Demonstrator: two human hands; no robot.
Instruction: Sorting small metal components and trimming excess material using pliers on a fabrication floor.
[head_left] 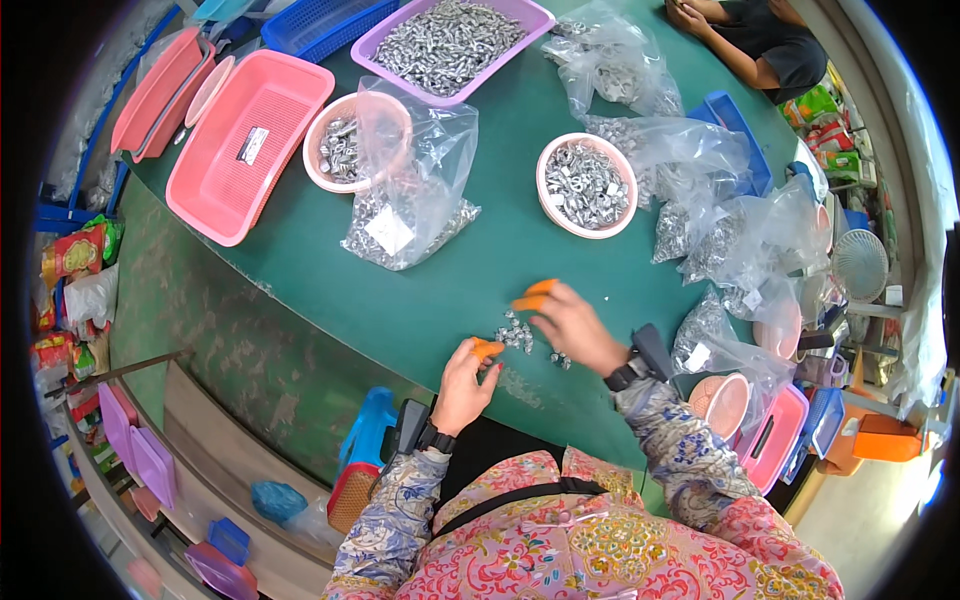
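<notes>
A small heap of shiny metal parts (pixel 516 335) lies on the green table (pixel 450 290) near its front edge. My right hand (pixel 572 325) rests over the heap's right side, fingers spread, with orange finger cots on two fingertips. My left hand (pixel 465 383) sits just left of the heap, an orange cot on the thumb, fingertips curled toward the parts. Whether either hand pinches a part is hidden. A few stray parts (pixel 561 359) lie under my right wrist.
A pink bowl of metal parts (pixel 587 185) stands behind the heap, another pink bowl (pixel 340 150) with a clear bag (pixel 405 215) to the left. Pink baskets (pixel 245 145), a purple tray of parts (pixel 450 42) and several filled bags (pixel 720 230) ring the table. Another person's hands (pixel 690 15) rest at the far side.
</notes>
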